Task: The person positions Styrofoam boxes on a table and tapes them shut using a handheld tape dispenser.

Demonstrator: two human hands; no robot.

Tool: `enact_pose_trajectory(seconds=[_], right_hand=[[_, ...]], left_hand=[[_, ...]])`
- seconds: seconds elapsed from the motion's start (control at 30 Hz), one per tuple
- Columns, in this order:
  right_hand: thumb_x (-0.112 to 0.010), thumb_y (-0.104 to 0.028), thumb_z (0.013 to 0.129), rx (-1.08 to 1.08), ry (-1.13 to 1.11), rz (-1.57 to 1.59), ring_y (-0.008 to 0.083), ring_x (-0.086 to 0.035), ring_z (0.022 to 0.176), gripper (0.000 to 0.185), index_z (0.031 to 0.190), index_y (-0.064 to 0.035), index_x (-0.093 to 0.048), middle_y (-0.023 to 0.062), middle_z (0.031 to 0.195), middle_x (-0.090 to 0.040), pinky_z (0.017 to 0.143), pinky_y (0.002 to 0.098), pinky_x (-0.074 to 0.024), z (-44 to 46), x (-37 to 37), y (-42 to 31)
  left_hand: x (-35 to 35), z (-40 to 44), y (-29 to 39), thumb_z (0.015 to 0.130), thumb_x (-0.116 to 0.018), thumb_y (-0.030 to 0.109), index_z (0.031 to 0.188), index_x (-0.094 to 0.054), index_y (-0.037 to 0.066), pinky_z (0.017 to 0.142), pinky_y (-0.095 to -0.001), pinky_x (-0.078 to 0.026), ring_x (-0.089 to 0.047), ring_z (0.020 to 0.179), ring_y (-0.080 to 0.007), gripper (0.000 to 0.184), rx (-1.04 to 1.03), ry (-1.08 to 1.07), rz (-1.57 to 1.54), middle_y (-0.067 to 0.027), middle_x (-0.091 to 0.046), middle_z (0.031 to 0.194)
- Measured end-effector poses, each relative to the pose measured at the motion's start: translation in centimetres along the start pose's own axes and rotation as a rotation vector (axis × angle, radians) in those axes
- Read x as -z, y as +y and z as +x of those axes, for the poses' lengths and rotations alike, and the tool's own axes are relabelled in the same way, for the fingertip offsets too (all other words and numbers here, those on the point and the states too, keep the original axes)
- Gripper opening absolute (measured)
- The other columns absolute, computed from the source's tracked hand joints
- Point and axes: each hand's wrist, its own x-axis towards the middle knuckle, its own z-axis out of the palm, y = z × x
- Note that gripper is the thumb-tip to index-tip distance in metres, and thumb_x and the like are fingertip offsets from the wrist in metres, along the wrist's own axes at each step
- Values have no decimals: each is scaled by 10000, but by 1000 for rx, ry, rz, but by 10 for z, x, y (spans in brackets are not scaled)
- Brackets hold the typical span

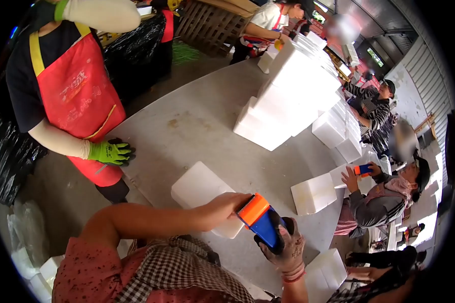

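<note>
Gloved and dark at the fingertips, my right hand point(287, 248) is wrapped round the blue handle of an orange and blue tape dispenser point(258, 214). My bare left hand point(230, 206) is closed at the dispenser's orange, toothed end, with its fingertips partly hidden there. Just beyond my left forearm, a white foam box point(197, 186) lies on the grey table point(159, 123), partly covered by that arm.
Foam boxes are stacked point(288, 96) on the far table, and another box point(313, 194) sits to the right. A person in a red apron point(81, 91) rests a green-gloved hand on the left edge. A person at right point(384, 197) holds another dispenser point(363, 169).
</note>
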Motion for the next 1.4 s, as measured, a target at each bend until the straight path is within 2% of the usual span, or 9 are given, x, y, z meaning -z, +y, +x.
enact_pose_trajectory(seconds=[0.2,0.37,0.53,0.77,0.93,1.1,1.23,1.33,1.4], right_hand=[[-864,-317,595,150,-84,-29,299,-619,705,750,1223,-247,-459,128,929,-592,498,368,-476,-21,21,33],[-858,-338,597,96,-237,50,323,-609,741,787,1240,-267,-410,99,939,-589,541,419,-472,-112,-37,94],[-839,-308,633,-51,-193,98,345,-592,801,965,1381,-312,-228,125,1023,-543,533,432,-490,-158,-122,100],[-781,-223,699,-315,-215,358,323,-605,852,815,1392,-142,-360,178,1112,-541,646,439,-521,-129,-139,89],[-667,-208,850,-929,-66,1262,188,-604,894,743,1465,-59,-277,92,1199,-527,718,326,-544,-113,-159,130],[-621,-292,911,-910,-268,1293,184,-548,1088,729,1488,-74,-233,93,1318,-492,949,331,-462,-99,-173,204],[-607,-289,920,-904,-343,1376,181,-535,1110,701,1479,-59,-250,88,1332,-484,970,324,-445,-78,-168,206],[-596,-286,928,-885,-361,1405,179,-526,1126,681,1472,-49,-263,85,1342,-477,986,319,-433,-68,-166,203],[-588,-285,932,-865,-390,1427,177,-520,1136,668,1468,-42,-271,83,1349,-473,997,316,-424,-60,-164,201]], left_hand=[[133,-11,24,976,-461,402,887,-633,44,682,-337,-448,-529,708,-161,408,-239,539,912,-35,-574,713],[219,-21,-3,952,-424,416,1011,-659,111,823,-441,-470,-612,956,-322,389,123,641,1449,-141,-660,997],[211,24,-71,942,-431,446,1035,-652,114,782,-424,-491,-620,926,-279,410,99,485,826,-114,-661,1000],[213,46,-65,928,-441,489,1068,-643,118,724,-399,-521,-631,884,-218,445,254,359,223,-76,-663,1005],[220,82,-40,918,-447,519,1091,-636,121,683,-382,-542,-639,854,-175,474,403,384,160,-49,-664,1008],[241,117,-21,918,-447,470,779,-596,158,452,-353,-419,-513,522,-162,373,701,341,88,-14,-538,630],[235,118,-3,916,-476,468,846,-575,110,495,-370,-446,-553,597,-201,378,717,295,419,-49,-574,715],[179,114,23,835,-595,522,1198,-485,117,828,-550,-393,-502,1044,-310,555,-537,573,1505,-160,-518,1148],[104,97,36,743,-670,572,1394,-366,202,1032,-646,-184,-260,1331,-379,808,-759,-64,1853,-201,-284,1437]])
